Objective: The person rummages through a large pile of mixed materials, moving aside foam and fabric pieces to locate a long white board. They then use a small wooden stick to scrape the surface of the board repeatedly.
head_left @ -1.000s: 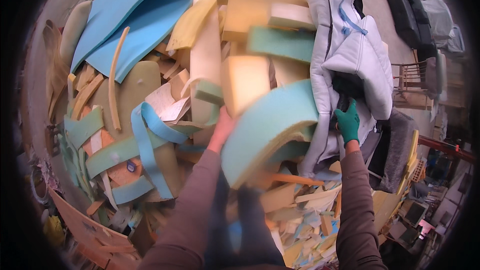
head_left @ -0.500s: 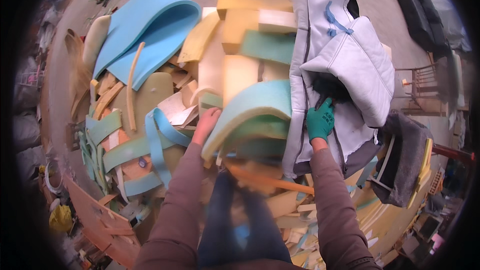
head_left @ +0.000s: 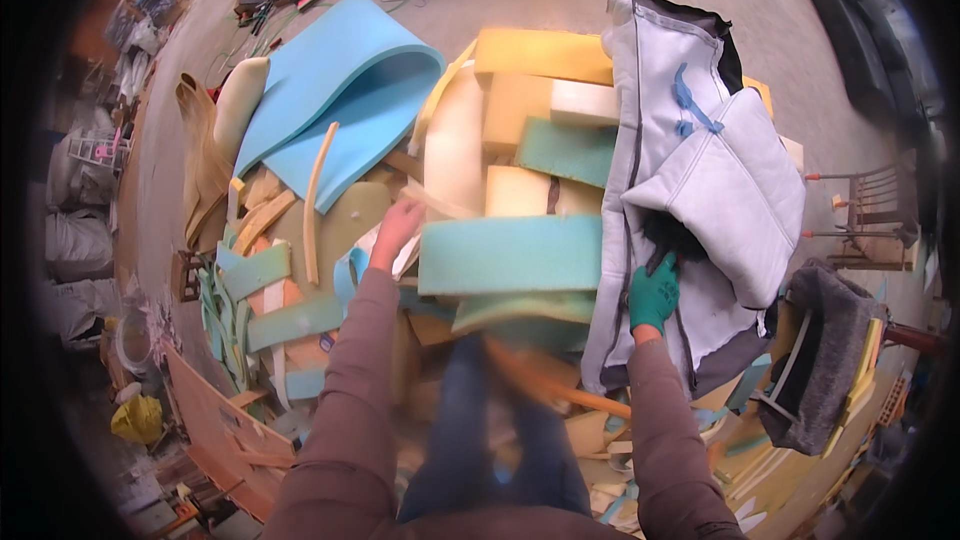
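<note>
Pale-grey cover (head_left: 725,185), padded, dark-seamed; right fingers (head_left: 667,270) curled against it; left fingers (head_left: 409,209) half-bent; grips unclear.

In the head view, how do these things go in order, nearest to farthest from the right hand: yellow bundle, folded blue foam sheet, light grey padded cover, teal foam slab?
1. Light grey padded cover: at the right hand.
2. Teal foam slab: left of the hand.
3. Folded blue foam sheet: upper left.
4. Yellow bundle: far lower left.
</note>
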Demonstrator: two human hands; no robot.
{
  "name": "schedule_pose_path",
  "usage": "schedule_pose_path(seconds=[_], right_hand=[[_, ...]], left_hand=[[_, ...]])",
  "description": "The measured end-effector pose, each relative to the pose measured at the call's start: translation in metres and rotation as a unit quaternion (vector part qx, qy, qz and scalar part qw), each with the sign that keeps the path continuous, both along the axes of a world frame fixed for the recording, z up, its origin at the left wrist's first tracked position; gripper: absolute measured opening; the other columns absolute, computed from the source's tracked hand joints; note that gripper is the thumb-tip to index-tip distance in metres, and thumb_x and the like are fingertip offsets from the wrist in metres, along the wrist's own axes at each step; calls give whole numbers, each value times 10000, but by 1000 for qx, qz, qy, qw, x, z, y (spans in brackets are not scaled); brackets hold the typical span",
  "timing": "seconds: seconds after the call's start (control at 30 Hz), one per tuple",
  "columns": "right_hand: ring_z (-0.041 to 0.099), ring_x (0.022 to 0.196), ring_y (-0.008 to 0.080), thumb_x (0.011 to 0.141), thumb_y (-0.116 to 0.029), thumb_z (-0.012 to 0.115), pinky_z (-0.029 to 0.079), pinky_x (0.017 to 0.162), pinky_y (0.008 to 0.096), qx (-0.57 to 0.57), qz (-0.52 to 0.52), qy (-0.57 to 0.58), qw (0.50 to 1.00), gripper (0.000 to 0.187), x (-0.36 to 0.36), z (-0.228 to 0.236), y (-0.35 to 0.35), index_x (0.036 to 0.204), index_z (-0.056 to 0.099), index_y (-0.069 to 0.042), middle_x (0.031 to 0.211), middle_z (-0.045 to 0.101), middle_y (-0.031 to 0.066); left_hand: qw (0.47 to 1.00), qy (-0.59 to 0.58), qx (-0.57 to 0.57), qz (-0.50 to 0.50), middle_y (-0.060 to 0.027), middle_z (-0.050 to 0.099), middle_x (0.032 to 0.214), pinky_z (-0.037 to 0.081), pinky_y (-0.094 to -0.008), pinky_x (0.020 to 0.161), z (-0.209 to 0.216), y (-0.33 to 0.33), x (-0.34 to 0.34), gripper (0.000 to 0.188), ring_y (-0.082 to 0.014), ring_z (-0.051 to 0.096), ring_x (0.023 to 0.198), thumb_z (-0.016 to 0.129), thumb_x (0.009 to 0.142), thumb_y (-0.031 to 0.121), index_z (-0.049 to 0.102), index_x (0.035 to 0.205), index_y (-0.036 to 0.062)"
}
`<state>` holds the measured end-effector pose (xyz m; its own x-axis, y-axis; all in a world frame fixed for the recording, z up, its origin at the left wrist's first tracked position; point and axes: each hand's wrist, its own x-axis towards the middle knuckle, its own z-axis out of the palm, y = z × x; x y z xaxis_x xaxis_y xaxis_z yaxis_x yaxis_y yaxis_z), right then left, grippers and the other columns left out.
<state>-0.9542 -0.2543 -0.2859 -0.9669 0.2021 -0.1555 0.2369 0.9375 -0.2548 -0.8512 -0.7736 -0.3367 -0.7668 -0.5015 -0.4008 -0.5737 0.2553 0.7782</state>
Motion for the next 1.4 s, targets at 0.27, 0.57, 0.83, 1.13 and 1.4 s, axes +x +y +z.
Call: schedule_pose_path(seconds=[0.27, 0.57, 0.83, 1.13, 1.4], right_hand=[[721, 1055, 468, 939, -327, 781, 554, 937, 510, 83, -37, -22, 996, 820, 9, -21, 13, 1614, 447, -1, 1262, 722, 309], [715, 1102, 437, 958, -298, 784, 546, 975, 479, 11, -33, 12, 999, 746, 8, 3, 0, 1590, 503, -18, 1266, 731, 265], [704, 1090, 448, 970, -335, 760, 533, 987, 475, 30, -83, -65, 994, 797, 3, 7, -1, 1618, 447, 10, 1257, 723, 287], [707, 1087, 481, 962, -315, 760, 542, 959, 516, 83, 0, 14, 996, 781, 8, -24, 19, 1601, 455, 14, 1249, 716, 320], [701, 1120, 476, 969, -350, 684, 551, 984, 535, 68, 8, -14, 998, 783, 1, -34, 16, 1613, 429, 17, 1268, 709, 324]], left_hand=[[987, -33, -159, -5, -217, 760, 1239, 553, -430, 1001, -128, -73, -191, 648, -315, 733, 1117, 717, 969, 497, 696, 1297, -62], [985, -57, 148, 73, -180, 712, 1365, 518, -374, 1053, -213, -69, -108, 727, -226, 682, 1212, 813, 976, 464, 629, 1428, -76], [955, 7, 216, 202, -131, 727, 1342, 509, -351, 1046, -120, -104, -19, 651, -206, 672, 1181, 604, 1124, 483, 622, 1462, -74], [969, 154, 116, 154, -111, 708, 1357, 479, -325, 1076, 18, -92, 10, 525, -204, 642, 1213, 543, 1176, 379, 606, 1490, -37], [944, 325, -25, 55, -111, 659, 1426, 490, -386, 1125, 222, -148, 54, 559, -250, 615, 1307, 463, 1198, 412, 579, 1534, -19]])
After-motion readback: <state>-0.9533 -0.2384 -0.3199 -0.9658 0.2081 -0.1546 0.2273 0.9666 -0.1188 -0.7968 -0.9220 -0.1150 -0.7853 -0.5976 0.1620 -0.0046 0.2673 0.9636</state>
